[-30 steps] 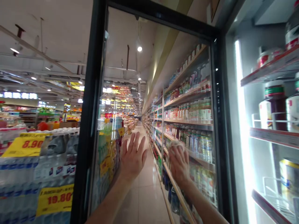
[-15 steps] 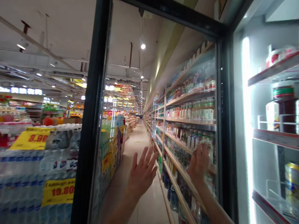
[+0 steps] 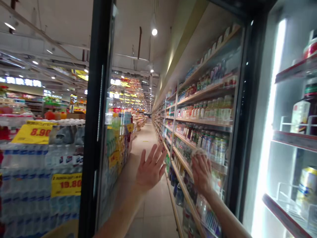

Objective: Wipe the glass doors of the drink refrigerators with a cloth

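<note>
An open glass fridge door [image 3: 138, 99] with a black frame stands in front of me. My left hand [image 3: 150, 168] lies flat against its glass, fingers spread, holding nothing. My right hand [image 3: 201, 172] presses a pale crumpled cloth [image 3: 197, 152] against the glass further right, near the hinge side. Both forearms reach up from the bottom edge. Through the glass I see a long aisle and shelves of bottles.
The lit fridge interior [image 3: 292, 132] with wire shelves, bottles and a can is at the right. Stacked water packs with yellow price signs [image 3: 34, 132] stand at the left. Long shelving [image 3: 198, 115] of drinks lines the aisle behind the glass.
My right hand with the cloth slid right along the glass, then back left and slightly up. My left hand shifted a little right. The view tilted and moved closer.
</note>
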Demonstrator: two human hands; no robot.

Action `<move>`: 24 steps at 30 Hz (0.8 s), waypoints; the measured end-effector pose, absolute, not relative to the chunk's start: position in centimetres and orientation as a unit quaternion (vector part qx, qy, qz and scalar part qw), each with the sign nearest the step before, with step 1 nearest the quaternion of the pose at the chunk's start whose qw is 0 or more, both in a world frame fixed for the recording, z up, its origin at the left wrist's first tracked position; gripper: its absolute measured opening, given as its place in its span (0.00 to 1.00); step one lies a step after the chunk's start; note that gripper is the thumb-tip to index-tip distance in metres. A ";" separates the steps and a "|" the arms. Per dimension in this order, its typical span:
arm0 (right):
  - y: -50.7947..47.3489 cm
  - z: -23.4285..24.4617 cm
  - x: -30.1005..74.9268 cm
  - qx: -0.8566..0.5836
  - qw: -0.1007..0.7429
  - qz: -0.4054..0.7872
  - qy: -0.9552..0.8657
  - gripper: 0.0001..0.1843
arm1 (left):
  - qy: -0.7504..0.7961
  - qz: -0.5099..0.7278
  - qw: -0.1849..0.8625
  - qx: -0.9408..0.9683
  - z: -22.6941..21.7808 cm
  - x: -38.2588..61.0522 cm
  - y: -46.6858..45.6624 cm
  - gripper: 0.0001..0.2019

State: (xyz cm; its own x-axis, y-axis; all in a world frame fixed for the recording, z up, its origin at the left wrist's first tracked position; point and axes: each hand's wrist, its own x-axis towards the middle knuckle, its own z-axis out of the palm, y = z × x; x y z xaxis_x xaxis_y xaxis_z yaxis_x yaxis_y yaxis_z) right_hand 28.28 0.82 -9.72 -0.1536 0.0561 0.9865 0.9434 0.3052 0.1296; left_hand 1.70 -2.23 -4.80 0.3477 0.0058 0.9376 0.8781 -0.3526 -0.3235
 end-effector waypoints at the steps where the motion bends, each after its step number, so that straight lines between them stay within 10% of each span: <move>1: 0.7 -9.7 28.2 -0.404 0.533 -0.434 -0.604 0.30 | -0.331 -0.463 0.465 -0.678 -4.8 1.7 -2.2 0.25; 5: 0.5 -9.1 27.3 -0.442 0.611 -0.418 -0.506 0.30 | -0.340 -0.447 0.464 -0.685 -5.0 1.7 -2.0 0.25; 10: 0.3 -9.3 26.3 -0.388 0.426 -0.438 -0.690 0.26 | -0.335 -0.445 0.456 -0.694 -5.0 1.7 -1.7 0.26; 15: 0.1 -8.6 26.5 -0.488 0.579 -0.398 -0.518 0.29 | -0.334 -0.442 0.438 -0.708 -4.9 1.6 -1.6 0.27; 20: -0.6 -10.1 24.2 -0.351 0.400 -0.440 -0.724 0.29 | -0.334 -0.442 0.444 -0.704 -4.9 1.6 -1.6 0.26; 24: -0.6 -11.2 23.4 -0.440 0.526 -0.419 -0.595 0.30 | -0.332 -0.444 0.453 -0.699 -4.9 1.5 -1.6 0.26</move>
